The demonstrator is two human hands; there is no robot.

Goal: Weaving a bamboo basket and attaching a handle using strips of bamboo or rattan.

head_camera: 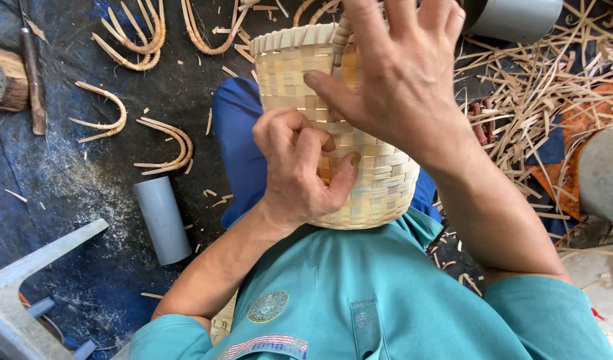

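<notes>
Left to right: bent cane hoops (165,143) and a grey pipe piece (162,220) lie on the dark floor mat (66,180). The left hand (300,167) has its grip pinched together on a strip in the side wall of the woven basket (380,180), which rests on the lap with its long axis pointing away from the body. The right hand (403,73), fingers spread apart, presses the wall farther up. Loose cane strips (540,87) lie at right.
</notes>
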